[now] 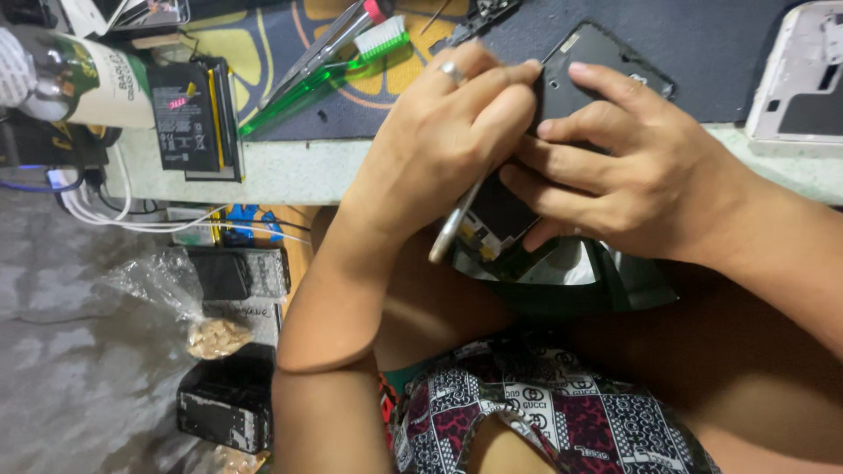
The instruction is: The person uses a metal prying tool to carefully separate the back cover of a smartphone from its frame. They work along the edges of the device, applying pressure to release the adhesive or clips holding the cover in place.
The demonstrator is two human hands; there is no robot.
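patterned shorts (562, 421) are seen lowest, under both forearms. above them, an opened black phone (505, 219) is gripped between the curled fingers of the right hand (632, 167). a thin silver tool (452, 228) is pinched in the closed fingers of the left hand (448, 123), its shaft trailing below the knuckles. a green toothbrush (325, 75) is lying beyond the left fingers, well apart.

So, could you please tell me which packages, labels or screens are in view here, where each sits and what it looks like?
Dark glass bottle with white paper label: lying at top left on the table edge.
Flat black rectangular battery with yellow-edged printed label: beside the bottle, on the pale tabletop.
Clear crinkled plastic bag holding tan pieces: on the floor, lower left.
No lit screen is visible.
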